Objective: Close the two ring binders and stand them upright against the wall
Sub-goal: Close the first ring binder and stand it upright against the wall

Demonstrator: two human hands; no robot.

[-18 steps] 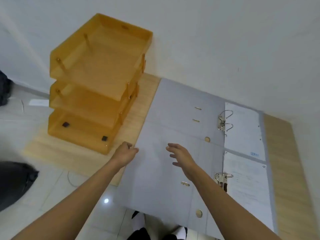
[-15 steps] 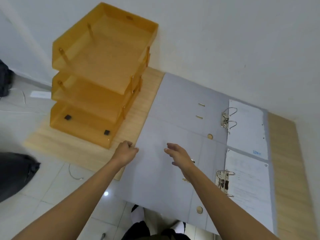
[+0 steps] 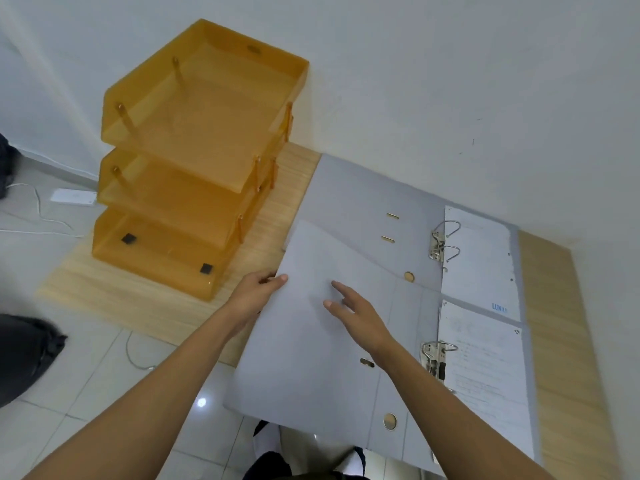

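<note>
Two grey ring binders lie open side by side on a low wooden table point(image 3: 554, 306) against the white wall. The far binder point(image 3: 360, 209) lies flat, its metal rings point(image 3: 445, 242) holding white sheets. The near binder point(image 3: 304, 358) overhangs the table's front edge, and its left cover is slightly raised over the far one. My left hand point(image 3: 258, 292) grips that cover's far left corner, thumb on top. My right hand point(image 3: 356, 313) hovers over the same cover with fingers spread, holding nothing. The near binder's rings point(image 3: 436, 358) carry printed pages point(image 3: 485, 368).
A three-tier orange plastic letter tray point(image 3: 194, 161) stands on the table's left part, close to the binders. On the tiled floor to the left lie a white power strip point(image 3: 72, 196) with cables and dark cloth point(image 3: 24, 355). My feet point(image 3: 266, 441) show below the table edge.
My left hand has taken hold of the near binder's left cover corner and lifted it slightly. My right hand has stayed above the cover.
</note>
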